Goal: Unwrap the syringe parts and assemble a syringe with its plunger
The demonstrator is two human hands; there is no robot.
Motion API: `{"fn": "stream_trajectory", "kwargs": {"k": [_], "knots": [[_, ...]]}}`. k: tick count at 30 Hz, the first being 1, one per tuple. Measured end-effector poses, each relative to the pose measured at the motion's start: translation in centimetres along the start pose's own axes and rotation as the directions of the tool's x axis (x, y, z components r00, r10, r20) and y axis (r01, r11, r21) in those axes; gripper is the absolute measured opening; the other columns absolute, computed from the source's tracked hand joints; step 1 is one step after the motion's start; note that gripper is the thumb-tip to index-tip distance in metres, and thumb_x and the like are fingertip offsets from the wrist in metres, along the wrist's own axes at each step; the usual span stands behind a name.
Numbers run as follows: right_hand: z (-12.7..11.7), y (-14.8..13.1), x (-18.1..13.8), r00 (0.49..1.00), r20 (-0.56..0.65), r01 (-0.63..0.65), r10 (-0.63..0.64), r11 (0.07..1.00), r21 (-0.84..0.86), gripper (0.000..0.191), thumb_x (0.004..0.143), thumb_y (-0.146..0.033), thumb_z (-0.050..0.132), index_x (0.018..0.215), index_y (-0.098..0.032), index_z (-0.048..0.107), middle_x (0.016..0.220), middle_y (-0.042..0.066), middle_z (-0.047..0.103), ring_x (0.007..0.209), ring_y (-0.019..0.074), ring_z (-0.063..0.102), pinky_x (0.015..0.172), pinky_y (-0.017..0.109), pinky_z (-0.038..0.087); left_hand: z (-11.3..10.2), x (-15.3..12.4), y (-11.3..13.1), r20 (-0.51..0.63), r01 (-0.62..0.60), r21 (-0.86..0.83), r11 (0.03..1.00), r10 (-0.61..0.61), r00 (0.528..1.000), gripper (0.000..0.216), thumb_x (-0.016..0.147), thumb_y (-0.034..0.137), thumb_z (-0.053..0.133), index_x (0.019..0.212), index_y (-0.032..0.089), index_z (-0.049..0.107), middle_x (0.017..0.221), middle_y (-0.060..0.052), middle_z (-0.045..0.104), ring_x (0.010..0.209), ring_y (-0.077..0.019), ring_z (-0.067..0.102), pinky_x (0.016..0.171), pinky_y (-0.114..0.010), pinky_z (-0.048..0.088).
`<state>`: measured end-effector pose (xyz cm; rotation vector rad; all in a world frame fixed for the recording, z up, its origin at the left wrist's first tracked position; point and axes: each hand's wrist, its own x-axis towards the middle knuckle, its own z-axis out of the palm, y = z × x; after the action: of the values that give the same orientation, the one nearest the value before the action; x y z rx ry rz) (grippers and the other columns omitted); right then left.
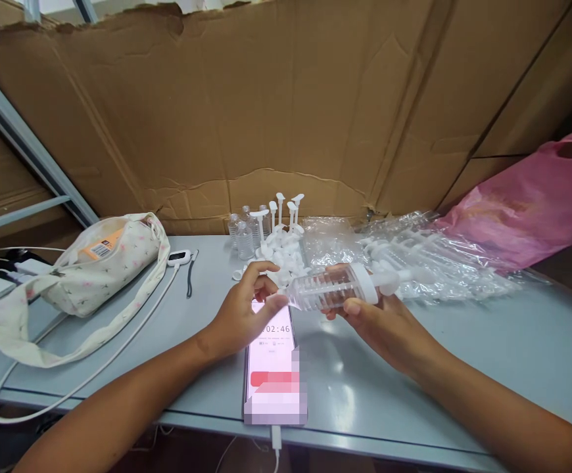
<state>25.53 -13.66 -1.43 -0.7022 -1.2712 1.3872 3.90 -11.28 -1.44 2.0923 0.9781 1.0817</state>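
Observation:
A clear ribbed plastic bottle (323, 289) lies sideways between my hands above the table, its narrow end pointing left. My left hand (252, 302) pinches that narrow end with thumb and fingers. Around the wider end, by the white ring cap (365, 284), my right hand (375, 322) is closed. A white stem with a T-shaped head (389, 281) sticks out of the cap to the right. Behind my hands stand several clear bottles (244, 242) and a heap of white plastic parts (283, 253), some with upright stems.
A phone (272, 358) showing a timer lies below my hands, cabled at the front edge. Clear plastic bags (444, 263) and a pink bag (517, 197) lie right. A floral pouch (103, 263) and a small device (179, 257) lie left. Cardboard (266, 98) walls the back.

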Motion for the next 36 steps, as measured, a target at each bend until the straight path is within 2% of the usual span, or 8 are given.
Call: {"fn": "stream_trajectory", "kwargs": {"k": [4, 6, 9, 11, 15, 21, 33, 36], "knots": [[-0.1, 0.0, 0.2, 0.999, -0.033, -0.010, 0.010, 1.000, -0.006, 0.034, 0.067, -0.041, 0.076, 0.092, -0.023, 0.061, 0.077, 0.001, 0.061, 0.071, 0.0168, 0.057, 0.067, 0.031, 0.048, 0.0, 0.0, 0.6, 0.002, -0.006, 0.091, 0.996, 0.005, 1.000, 0.024, 0.080, 0.031, 0.063, 0.097, 0.020, 0.051, 0.076, 0.001, 0.059, 0.071, -0.0133, 0.053, 0.069, -0.028, 0.043], [-0.1, 0.1, 0.2, 0.999, -0.030, -0.017, 0.017, 1.000, -0.003, 0.033, 0.068, -0.042, 0.076, 0.090, -0.023, 0.061, 0.078, 0.002, 0.061, 0.073, 0.0174, 0.057, 0.066, 0.031, 0.048, -0.2, 0.1, 0.7, 0.053, 0.042, 0.051, 0.998, -0.045, 0.998, 0.019, 0.084, 0.038, 0.057, 0.083, 0.018, 0.054, 0.073, 0.000, 0.059, 0.069, -0.0131, 0.053, 0.066, -0.027, 0.042], [-0.1, 0.1, 0.1, 1.000, -0.015, -0.017, 0.017, 1.000, 0.019, 0.036, 0.068, -0.040, 0.077, 0.094, -0.023, 0.061, 0.079, 0.002, 0.062, 0.074, 0.0175, 0.057, 0.067, 0.031, 0.048, -0.2, 0.2, 0.4, 0.172, 0.123, -0.061, 0.991, -0.111, 0.979, 0.044, 0.094, 0.049, 0.034, 0.070, 0.017, 0.052, 0.066, -0.002, 0.056, 0.065, -0.0132, 0.052, 0.064, -0.028, 0.041], [-0.1, 0.1, 0.1, 1.000, -0.003, -0.006, 0.006, 0.999, 0.034, 0.037, 0.068, -0.038, 0.077, 0.098, -0.024, 0.060, 0.079, 0.001, 0.062, 0.073, 0.0163, 0.057, 0.067, 0.030, 0.048, -0.1, 0.1, 0.2, 0.200, 0.136, -0.129, 0.982, -0.108, 0.974, 0.045, 0.095, 0.051, 0.029, 0.081, 0.016, 0.056, 0.071, -0.003, 0.057, 0.068, -0.0144, 0.054, 0.066, -0.029, 0.043], [-0.2, 0.1, 0.1, 1.000, 0.001, -0.002, 0.002, 0.999, 0.039, 0.031, 0.070, -0.037, 0.076, 0.094, -0.024, 0.062, 0.078, 0.000, 0.062, 0.073, 0.0144, 0.056, 0.067, 0.027, 0.047, 0.1, -0.1, 0.2, 0.125, 0.075, -0.112, 0.991, -0.061, 0.990, 0.037, 0.086, 0.041, 0.056, 0.116, 0.022, 0.044, 0.088, -0.003, 0.060, 0.077, -0.0151, 0.055, 0.074, -0.031, 0.045], [-0.4, 0.2, 0.2, 1.000, 0.018, -0.003, 0.002, 0.998, 0.060, 0.025, 0.072, -0.037, 0.075, 0.092, -0.026, 0.064, 0.080, -0.001, 0.063, 0.076, 0.0143, 0.057, 0.069, 0.026, 0.047, -0.2, 0.1, 0.7, 0.119, 0.140, -0.214, 0.967, -0.116, 0.986, 0.026, 0.086, 0.042, 0.056, 0.080, 0.018, 0.048, 0.072, 0.001, 0.053, 0.067, -0.0119, 0.051, 0.065, -0.026, 0.041], [-1.1, 0.7, -0.4, 0.999, 0.034, 0.039, -0.038, 0.999, -0.018, 0.042, 0.072, -0.038, 0.075, 0.110, -0.028, 0.058, 0.089, 0.002, 0.064, 0.078, 0.0184, 0.060, 0.072, 0.032, 0.049, 0.2, 0.5, 0.1, 0.341, 0.447, -0.399, 0.801, -0.323, 0.883, 0.057, 0.082, 0.070, 0.038, 0.056, 0.020, 0.031, 0.048, 0.007, 0.030, 0.044, -0.0081, 0.037, 0.052, -0.025, 0.032], [-1.3, 0.5, -0.5, 0.996, 0.035, 0.084, -0.083, 0.996, -0.021, 0.043, 0.071, -0.037, 0.076, 0.111, -0.032, 0.060, 0.097, 0.001, 0.063, 0.079, 0.0176, 0.060, 0.071, 0.031, 0.050, -0.3, 0.8, -0.1, 0.266, 0.425, -0.348, 0.835, -0.347, 0.899, 0.057, 0.085, 0.069, 0.030, 0.054, 0.021, 0.029, 0.043, 0.008, 0.024, 0.042, -0.0106, 0.041, 0.054, -0.026, 0.034]]}}
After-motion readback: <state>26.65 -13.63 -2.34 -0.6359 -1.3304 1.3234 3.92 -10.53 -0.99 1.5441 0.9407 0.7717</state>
